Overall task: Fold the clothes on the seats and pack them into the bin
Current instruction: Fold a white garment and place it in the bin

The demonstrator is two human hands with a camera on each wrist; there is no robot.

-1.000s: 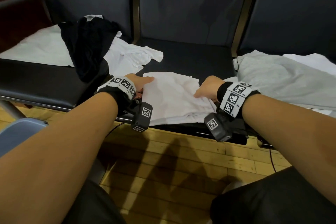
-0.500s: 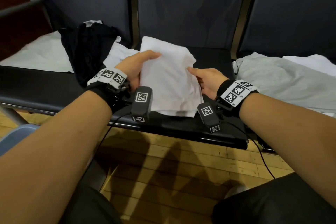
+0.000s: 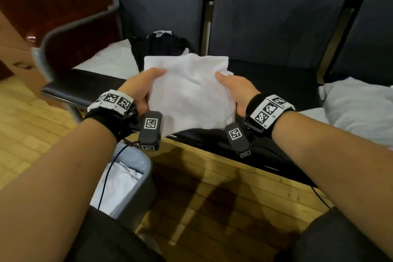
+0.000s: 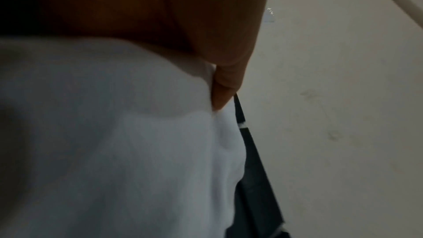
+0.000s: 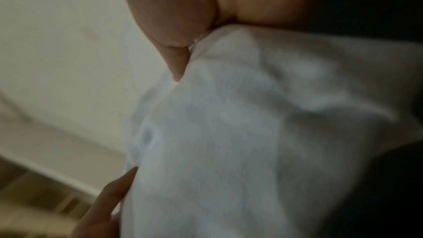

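The row of dark seats runs before me, more clothes heaped at its left end and right end. I lift the folded white shirt off the bench's front edge, my left hand and right hand clamping opposite sides, thumbs on top, so the folds hold. The bin waits on the floor below my left arm, white cloth already inside.

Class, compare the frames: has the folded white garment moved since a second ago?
Yes. The folded white garment lay flat on the middle seat; both hands now hold it lifted clear above that seat.
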